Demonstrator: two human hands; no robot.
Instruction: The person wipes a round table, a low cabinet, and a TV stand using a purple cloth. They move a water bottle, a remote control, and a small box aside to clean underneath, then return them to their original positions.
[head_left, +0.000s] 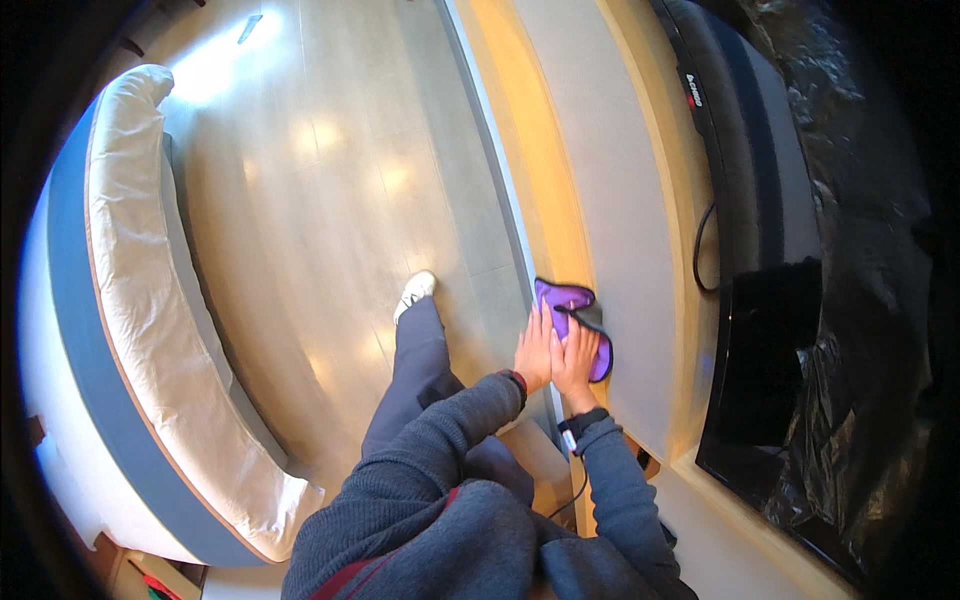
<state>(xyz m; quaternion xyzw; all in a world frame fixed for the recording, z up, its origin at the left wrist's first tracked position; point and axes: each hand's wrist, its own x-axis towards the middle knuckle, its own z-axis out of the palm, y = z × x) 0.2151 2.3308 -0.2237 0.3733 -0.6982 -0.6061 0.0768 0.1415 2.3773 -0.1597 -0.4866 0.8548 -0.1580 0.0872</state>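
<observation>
Both hands are side by side on a purple cloth (556, 293) with dark edging. The cloth is bunched and partly folded over, with a grey underside showing, on the wooden front strip (564, 217) of a long low cabinet. My left hand (534, 351) holds the cloth's near left part, its fingers stretched forward. Against it lies my right hand (576, 361), its fingers over the cloth's right part. The undersides of both hands and the fingertips' exact grip are hidden.
Behind the cabinet's grey top panel (637, 225) stands a television (769, 337) with a black cable (699, 251). Dark plastic sheeting (862, 247) covers the area beyond. On the left, a bed (135, 300) with a pale cover borders the tiled floor (337, 187). My shoe (415, 291) is on the floor.
</observation>
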